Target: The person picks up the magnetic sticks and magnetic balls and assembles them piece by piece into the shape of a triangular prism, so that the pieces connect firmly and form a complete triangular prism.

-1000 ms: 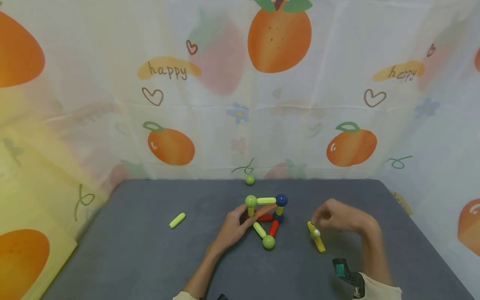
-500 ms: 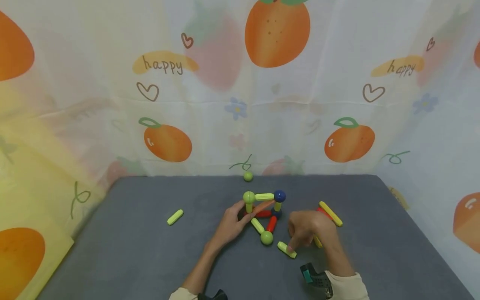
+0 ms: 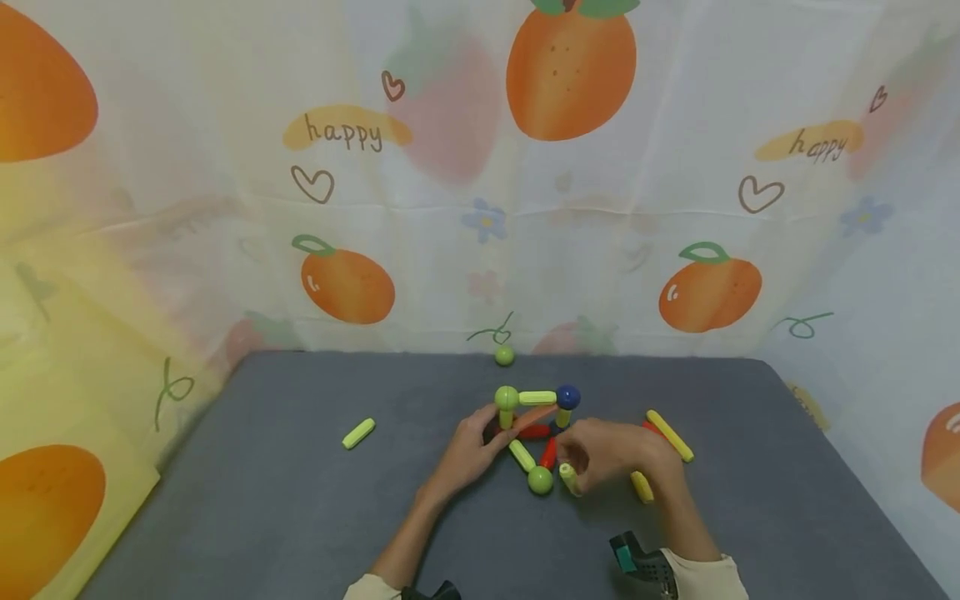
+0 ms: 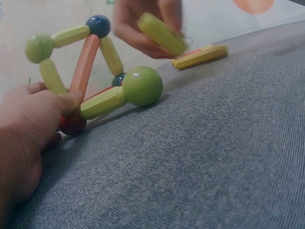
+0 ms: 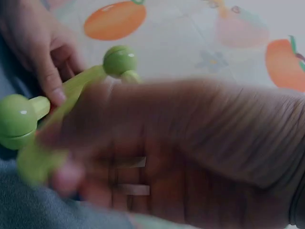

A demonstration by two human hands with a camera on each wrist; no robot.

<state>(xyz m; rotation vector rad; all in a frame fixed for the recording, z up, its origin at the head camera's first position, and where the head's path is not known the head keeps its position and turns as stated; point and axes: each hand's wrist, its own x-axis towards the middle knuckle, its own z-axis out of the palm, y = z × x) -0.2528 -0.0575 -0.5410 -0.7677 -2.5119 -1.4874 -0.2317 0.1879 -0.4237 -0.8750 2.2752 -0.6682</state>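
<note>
Yellow-green rod (image 4: 162,35) — short, ridged

Green ball (image 4: 143,86): glossy plastic | green rod (image 4: 103,102): ridged plastic | tabletop (image 4: 190,152): matt cloth (coarsely ribbed)

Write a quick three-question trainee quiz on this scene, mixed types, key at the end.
1. True or false: the right grip holds a red rod.
2. What sits at the far edge of the table?
A) a yellow rod
B) a green ball
C) a red rod
3. Fill in: the upper end of the slanted orange rod meets a ____.

Key:
1. False; it holds a yellow-green rod.
2. B
3. blue ball
</note>
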